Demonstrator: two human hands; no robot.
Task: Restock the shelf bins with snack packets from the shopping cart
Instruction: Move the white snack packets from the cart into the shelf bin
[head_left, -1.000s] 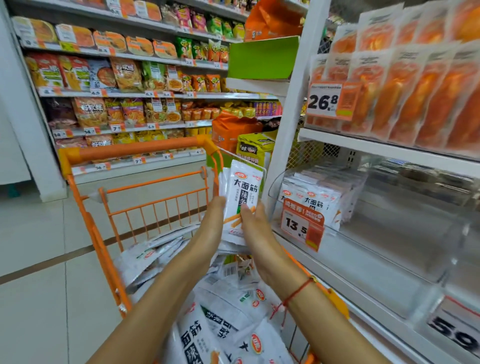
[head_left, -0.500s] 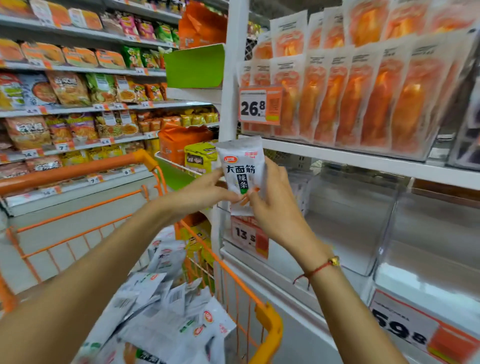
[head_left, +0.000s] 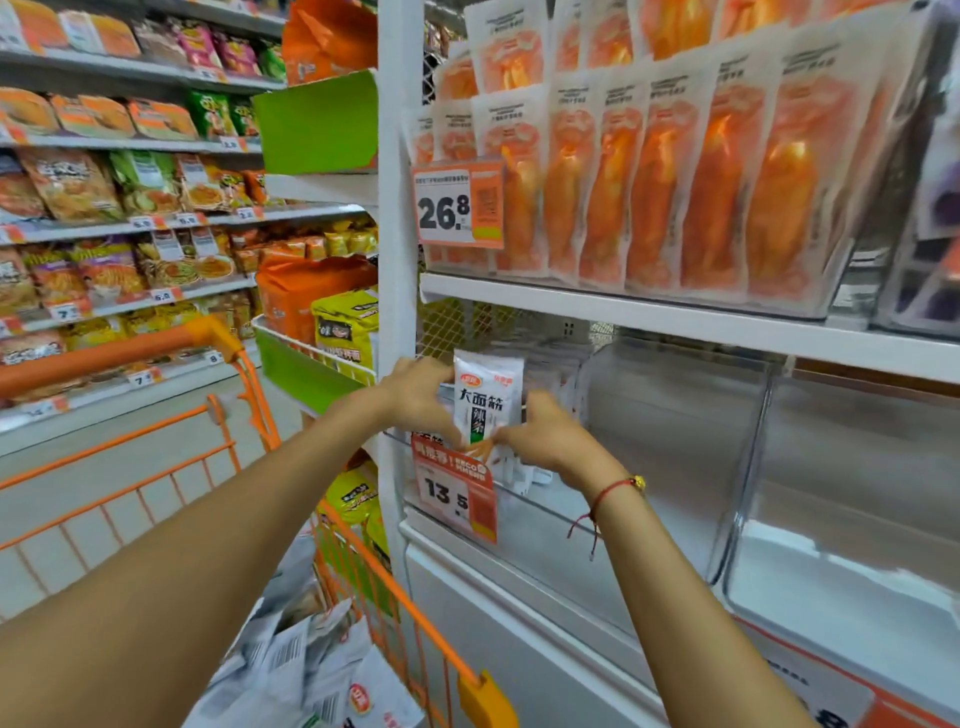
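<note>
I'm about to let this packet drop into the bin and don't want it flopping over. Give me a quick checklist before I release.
1. Packet upright, label facing out: ok.
2. Left hand and right hand both have a grip: ok.
3. Packet over the bin behind the 13.5 tag: ok.
4. Earlier packets standing behind it: ok.
5. Packet bottom resting on the bin floor: cannot tell, hands hide it.

Both hands are holding a white snack packet (head_left: 487, 400) upright over the clear shelf bin (head_left: 670, 415): the left hand (head_left: 415, 397) is gripping its left edge, the right hand (head_left: 545, 441) its lower right. Left of the bin, the orange shopping cart (head_left: 405, 618) is carrying more white packets (head_left: 322, 675).
</note>
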